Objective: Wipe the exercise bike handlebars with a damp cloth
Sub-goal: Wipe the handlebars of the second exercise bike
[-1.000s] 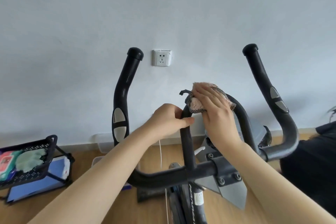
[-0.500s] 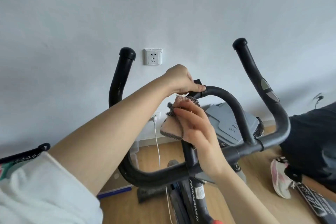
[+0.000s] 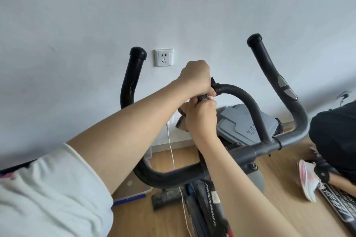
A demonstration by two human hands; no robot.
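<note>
The black exercise bike handlebars [image 3: 250,106] fill the middle of the view, with an inner loop and two outer horns rising left and right. My left hand [image 3: 195,78] grips the top of the inner loop, fingers curled round the bar. Just below it my right hand [image 3: 201,119] holds the cloth [image 3: 181,119] wrapped round the loop's left upright; only a grey mesh edge of the cloth shows beside and above my fingers. The bar under my right hand is hidden.
A grey console [image 3: 248,123] sits behind the loop. A wall socket [image 3: 163,57] is on the white wall, and a white cable [image 3: 171,152] hangs down. A person in dark clothes with a pink shoe [image 3: 308,181] sits at right. Wooden floor lies below.
My left hand rose from the loop's upright to grip its top. My right hand slid the cloth down from the top onto the upright and closed round it. The view shifted left.
</note>
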